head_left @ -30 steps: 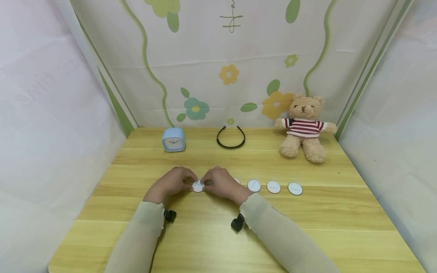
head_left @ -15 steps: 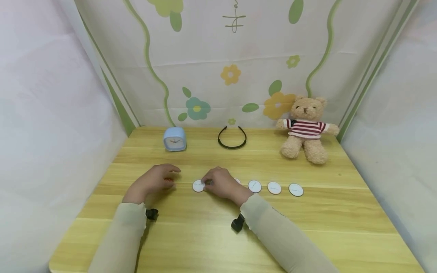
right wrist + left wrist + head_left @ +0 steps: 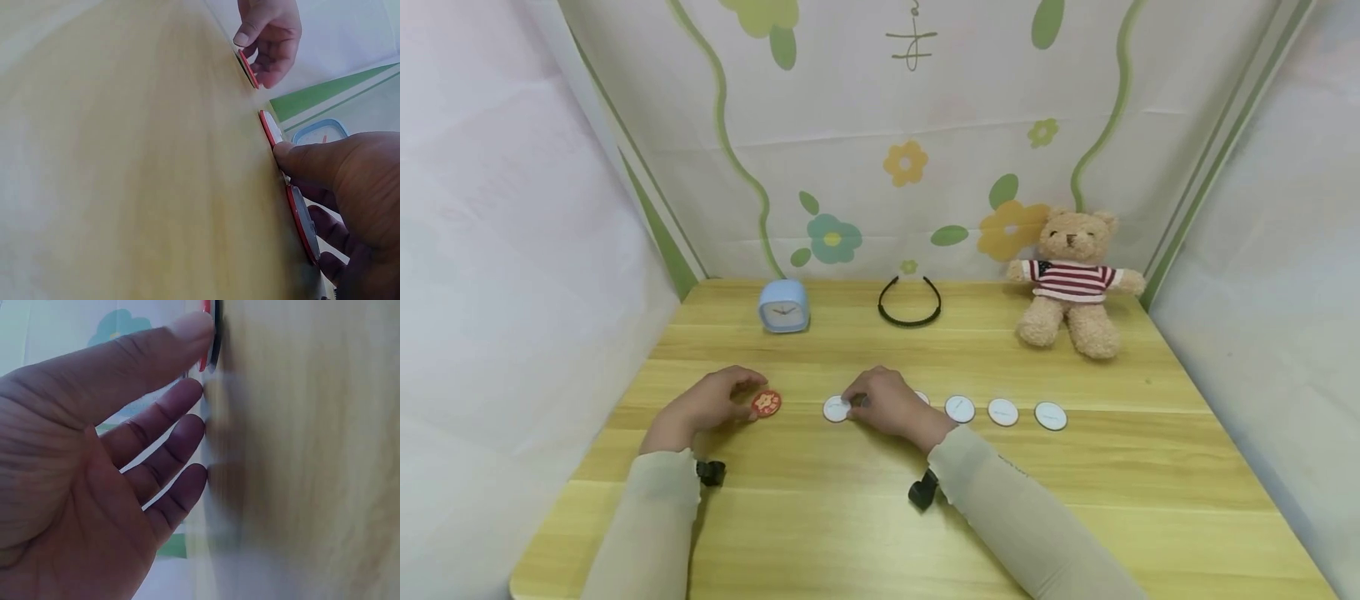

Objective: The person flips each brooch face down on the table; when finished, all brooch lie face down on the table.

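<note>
A red round badge with a pale flower pattern lies face up on the wooden table. At its left edge, my left hand pinches it between thumb and index finger; the thumb overlaps the rim in the left wrist view. My right hand has its thumb and index finger on the right edge of a badge turned white back up. Close under the other right fingers is another badge, mostly hidden in the head view. Thin lines mark the white backs.
Rightward in the same row lie more white-backed badges. Along the back stand a blue alarm clock, a black headband and a teddy bear. Printed cloth walls the table's back and sides.
My left hand has let go of the white-backed badge and moved left to the red badge, which has come into sight. The right hand has stayed in place.
</note>
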`<state>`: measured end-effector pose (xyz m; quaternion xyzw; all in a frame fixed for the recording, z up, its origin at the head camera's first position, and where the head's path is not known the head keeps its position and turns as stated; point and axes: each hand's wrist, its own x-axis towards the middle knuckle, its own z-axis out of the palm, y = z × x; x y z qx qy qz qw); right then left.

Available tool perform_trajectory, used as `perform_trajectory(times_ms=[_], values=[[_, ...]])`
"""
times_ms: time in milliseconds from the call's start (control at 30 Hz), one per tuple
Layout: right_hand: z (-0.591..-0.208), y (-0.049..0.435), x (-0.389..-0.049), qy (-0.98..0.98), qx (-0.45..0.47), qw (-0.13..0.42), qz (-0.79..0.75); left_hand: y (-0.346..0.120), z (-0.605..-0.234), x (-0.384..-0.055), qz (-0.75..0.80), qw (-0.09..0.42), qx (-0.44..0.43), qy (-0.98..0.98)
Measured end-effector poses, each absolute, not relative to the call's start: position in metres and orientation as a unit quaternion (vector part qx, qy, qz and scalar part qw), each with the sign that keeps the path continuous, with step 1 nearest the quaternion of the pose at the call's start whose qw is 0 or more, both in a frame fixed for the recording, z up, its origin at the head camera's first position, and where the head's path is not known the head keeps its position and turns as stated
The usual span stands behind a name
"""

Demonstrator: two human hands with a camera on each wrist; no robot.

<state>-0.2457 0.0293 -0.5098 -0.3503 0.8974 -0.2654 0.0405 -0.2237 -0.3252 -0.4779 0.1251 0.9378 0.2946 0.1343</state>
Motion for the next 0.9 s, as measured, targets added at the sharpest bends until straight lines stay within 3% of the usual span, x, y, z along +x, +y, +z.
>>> perform_trajectory(times_ms=[600,900], values=[[-0.507,0.028,-0.243,0.898,-0.347,0.04,-0.266,-0.289,-0.482,-0.229,0.301,0.144,0.151,0.931],[-0.503,0.002,-0.243,0.896,-0.367,0.04,-0.249,-0.29,-0.484,-0.23,0.288,0.138,0.158,0.935]])
